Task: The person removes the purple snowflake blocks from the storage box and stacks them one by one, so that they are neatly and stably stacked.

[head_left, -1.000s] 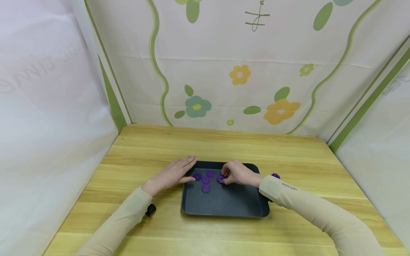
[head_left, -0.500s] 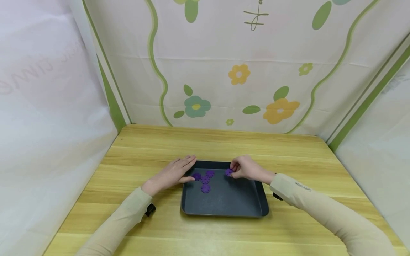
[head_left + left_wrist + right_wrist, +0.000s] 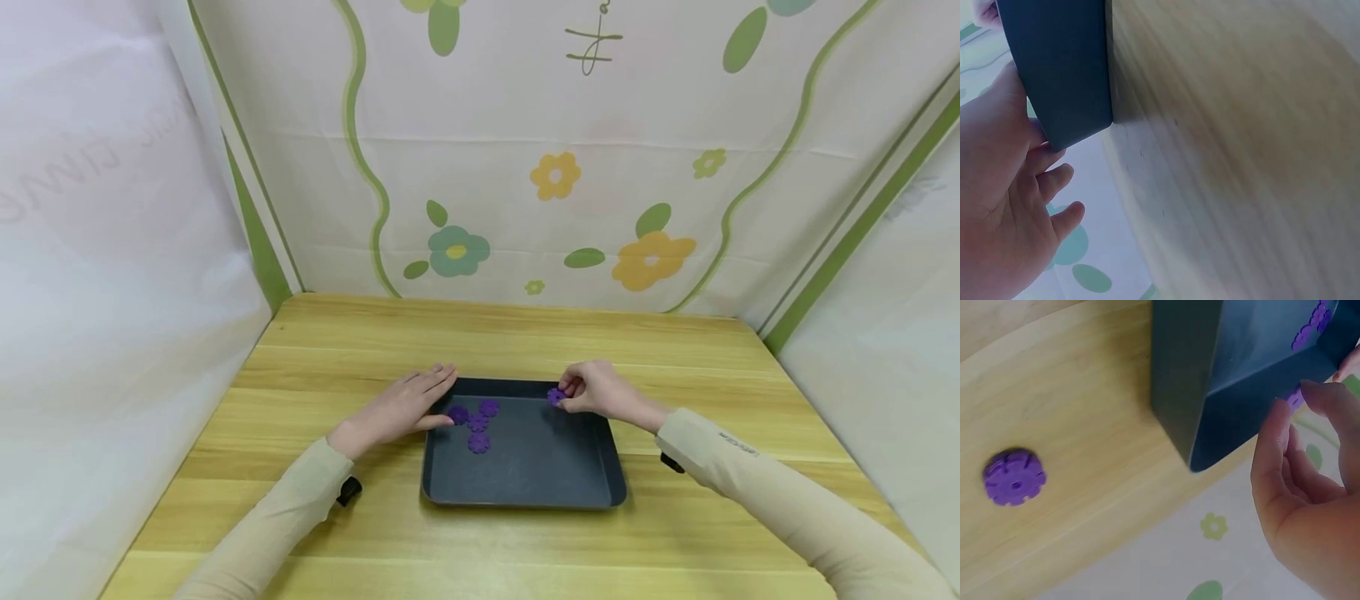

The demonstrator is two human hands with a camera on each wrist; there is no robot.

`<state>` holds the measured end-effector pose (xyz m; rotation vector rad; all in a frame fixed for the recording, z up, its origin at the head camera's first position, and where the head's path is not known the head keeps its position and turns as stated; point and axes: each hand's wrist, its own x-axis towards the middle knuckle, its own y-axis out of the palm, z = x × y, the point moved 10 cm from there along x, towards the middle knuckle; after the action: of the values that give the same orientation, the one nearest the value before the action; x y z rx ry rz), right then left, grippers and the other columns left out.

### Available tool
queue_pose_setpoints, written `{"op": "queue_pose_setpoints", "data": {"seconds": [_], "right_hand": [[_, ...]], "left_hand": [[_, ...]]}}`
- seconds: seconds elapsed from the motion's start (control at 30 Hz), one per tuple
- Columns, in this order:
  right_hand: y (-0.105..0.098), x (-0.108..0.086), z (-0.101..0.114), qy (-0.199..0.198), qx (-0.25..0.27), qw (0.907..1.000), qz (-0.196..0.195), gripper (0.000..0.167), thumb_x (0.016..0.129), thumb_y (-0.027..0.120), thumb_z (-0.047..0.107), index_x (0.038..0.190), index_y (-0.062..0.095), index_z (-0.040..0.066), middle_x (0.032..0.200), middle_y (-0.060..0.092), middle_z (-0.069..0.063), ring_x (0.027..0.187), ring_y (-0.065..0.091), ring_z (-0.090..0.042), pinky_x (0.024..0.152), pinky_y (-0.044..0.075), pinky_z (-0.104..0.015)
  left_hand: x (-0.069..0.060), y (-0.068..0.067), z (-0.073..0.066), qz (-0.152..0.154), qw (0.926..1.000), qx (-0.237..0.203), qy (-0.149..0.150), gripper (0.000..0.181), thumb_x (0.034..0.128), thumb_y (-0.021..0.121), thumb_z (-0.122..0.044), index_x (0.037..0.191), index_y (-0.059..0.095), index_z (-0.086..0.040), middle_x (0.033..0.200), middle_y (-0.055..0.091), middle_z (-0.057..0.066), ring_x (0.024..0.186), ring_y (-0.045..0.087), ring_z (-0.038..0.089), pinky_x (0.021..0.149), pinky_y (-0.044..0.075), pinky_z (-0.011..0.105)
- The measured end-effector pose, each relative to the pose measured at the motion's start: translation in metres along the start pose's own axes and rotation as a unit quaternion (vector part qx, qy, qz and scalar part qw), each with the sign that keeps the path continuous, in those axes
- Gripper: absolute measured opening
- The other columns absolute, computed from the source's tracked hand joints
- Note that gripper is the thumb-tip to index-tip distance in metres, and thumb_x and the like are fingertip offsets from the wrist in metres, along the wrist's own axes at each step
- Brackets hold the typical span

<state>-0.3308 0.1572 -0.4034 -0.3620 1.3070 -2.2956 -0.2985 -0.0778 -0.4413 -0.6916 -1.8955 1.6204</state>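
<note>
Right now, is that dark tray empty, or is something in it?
Not empty: in the head view, four purple discs lie in the tray, near the left hand.

The discs (image 3: 478, 442) look plastic, the table (image 3: 480, 550) wooden.

Bare left hand (image 3: 397, 411) and right hand (image 3: 609, 395) emerge from long beige sleeves (image 3: 273, 518); small dark lettering (image 3: 738, 443) marks the right one; black attachments (image 3: 348, 491) show at both wrists.

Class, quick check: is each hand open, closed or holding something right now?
Left hand: open, resting at the far-left corner of the dark baking tray.
Right hand: holding a purple notched disc, pinched between thumb and fingers.
</note>
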Motion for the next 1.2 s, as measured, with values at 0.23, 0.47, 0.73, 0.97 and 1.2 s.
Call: {"op": "queue_pose_setpoints", "data": {"seconds": [0.23,0.47,0.73,0.97,1.2], "right_hand": [[-0.013,-0.01,-0.014,0.014,0.004,0.9998,-0.015,0.018,0.081,0.079,0.011,0.094,0.072,0.0,0.083,0.072,-0.007,0.07,0.063,-0.008,0.064,0.054,-0.02],[-0.023,-0.022,-0.028,0.029,0.002,0.9991,-0.031,0.018,0.081,0.078,0.009,0.094,0.072,-0.002,0.083,0.073,-0.009,0.071,0.065,-0.009,0.064,0.055,-0.019],[-0.031,-0.035,-0.048,0.053,-0.001,0.9977,-0.043,0.017,0.081,0.079,0.008,0.092,0.071,-0.002,0.083,0.073,-0.01,0.072,0.066,-0.012,0.063,0.055,-0.018],[-0.037,-0.046,-0.066,0.076,-0.012,0.9962,-0.042,0.017,0.082,0.077,0.01,0.094,0.071,-0.001,0.084,0.073,-0.009,0.074,0.065,-0.01,0.062,0.054,-0.019],[-0.038,-0.055,-0.084,0.092,-0.005,0.9947,-0.046,0.02,0.081,0.078,0.01,0.094,0.07,-0.003,0.084,0.073,-0.01,0.074,0.066,-0.013,0.061,0.054,-0.019]], "left_hand": [[-0.001,0.0,0.0,0.002,1.0,-0.008,0.004,0.077,0.0983,0.052,-0.052,0.155,0.032,-0.004,0.162,0.03,0.015,0.15,0.032,0.031,0.119,0.035,0.053],[-0.002,0.0,0.002,0.001,0.9999,-0.01,0.009,0.077,0.098,0.053,-0.052,0.155,0.032,-0.004,0.162,0.03,0.015,0.15,0.033,0.031,0.118,0.036,0.053],[-0.001,0.0,0.002,-0.002,0.9998,-0.011,0.013,0.077,0.0982,0.053,-0.052,0.155,0.032,-0.004,0.162,0.03,0.015,0.149,0.033,0.032,0.118,0.036,0.053],[-0.001,0.002,0.002,0.01,0.9998,-0.018,0.006,0.078,0.0985,0.052,-0.053,0.156,0.03,-0.005,0.163,0.028,0.014,0.15,0.031,0.031,0.12,0.034,0.053],[-0.001,0.002,0.002,0.003,0.9999,-0.016,0.005,0.077,0.0986,0.052,-0.052,0.155,0.031,-0.003,0.163,0.029,0.015,0.15,0.032,0.031,0.119,0.035,0.053]]}}
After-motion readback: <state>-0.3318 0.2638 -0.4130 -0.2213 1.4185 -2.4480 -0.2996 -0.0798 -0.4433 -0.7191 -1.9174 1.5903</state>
